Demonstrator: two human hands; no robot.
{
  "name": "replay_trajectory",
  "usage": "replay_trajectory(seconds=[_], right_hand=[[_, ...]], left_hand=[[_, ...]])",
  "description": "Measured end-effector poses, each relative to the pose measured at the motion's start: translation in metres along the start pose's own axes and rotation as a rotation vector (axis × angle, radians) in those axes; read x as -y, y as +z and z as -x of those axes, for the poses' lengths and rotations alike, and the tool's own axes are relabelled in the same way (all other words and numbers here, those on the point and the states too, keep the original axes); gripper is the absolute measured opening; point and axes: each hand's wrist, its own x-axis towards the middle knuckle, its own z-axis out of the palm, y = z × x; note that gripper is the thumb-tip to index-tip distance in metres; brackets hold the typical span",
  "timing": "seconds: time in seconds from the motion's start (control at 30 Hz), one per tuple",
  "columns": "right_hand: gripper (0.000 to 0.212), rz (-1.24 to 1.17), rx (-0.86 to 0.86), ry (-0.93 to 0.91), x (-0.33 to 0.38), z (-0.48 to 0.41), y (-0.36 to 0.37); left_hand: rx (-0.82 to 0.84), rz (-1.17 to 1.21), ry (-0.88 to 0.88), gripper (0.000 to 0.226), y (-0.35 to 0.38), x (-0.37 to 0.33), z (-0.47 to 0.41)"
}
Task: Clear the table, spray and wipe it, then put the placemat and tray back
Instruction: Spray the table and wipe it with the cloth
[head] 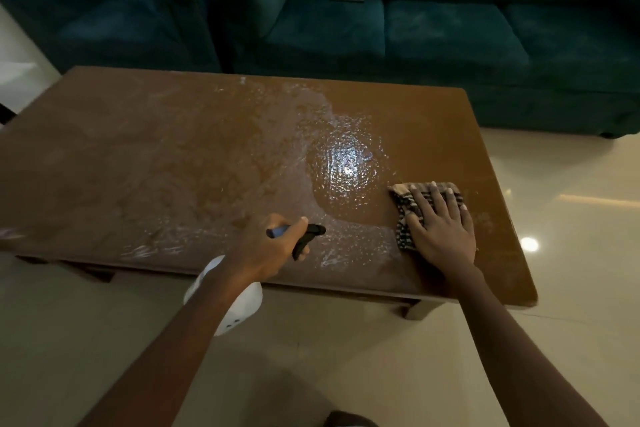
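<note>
Brown wood table [138,149] fills mid-frame, bare of objects, so clearing looks done. Left hand [273,246] at lower centre is closed around the neck of the spray bottle [239,305], thumb on top, nozzle aimed out over the tabletop; white body hangs below the near edge. Likely kept in hand to re-spray as needed. Right hand [440,225] at centre right is flat, fingers spread, pressing a striped cloth [405,215] onto the wood; open palm gives broad wiping contact. Wet film [346,163] and droplets cover centre and left of the top. Right end looks dry and matte, probably already wiped. Placemat and tray not in view. Room: teal sofas [415,28] across upper frame, glossy pale tile floor [571,253] with lamp reflections at right.
</note>
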Motion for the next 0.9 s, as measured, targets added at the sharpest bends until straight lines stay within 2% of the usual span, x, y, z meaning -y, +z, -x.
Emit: replay_trajectory(seconds=[0.23,0.33,0.57,0.73,0.9], right_hand=[[0.057,-0.002,0.025,0.081,0.008,0.02,0.003],[0.058,-0.011,0.012,0.115,0.011,0.025,0.004],[0.057,-0.021,0.009,0.158,0.019,0.033,0.006],[0.057,-0.015,0.017,0.177,0.023,0.034,0.006],[0.057,-0.013,0.023,0.179,0.025,0.035,0.004]], left_hand=[[-0.02,0.072,-0.059,0.052,0.01,0.025,0.018],[-0.043,0.078,-0.008,0.049,0.007,0.029,0.023],[-0.121,0.139,0.055,0.06,0.002,0.046,0.031],[-0.144,0.253,0.14,0.054,0.0,0.055,0.036],[-0.199,0.313,0.139,0.055,0.007,0.066,0.035]])
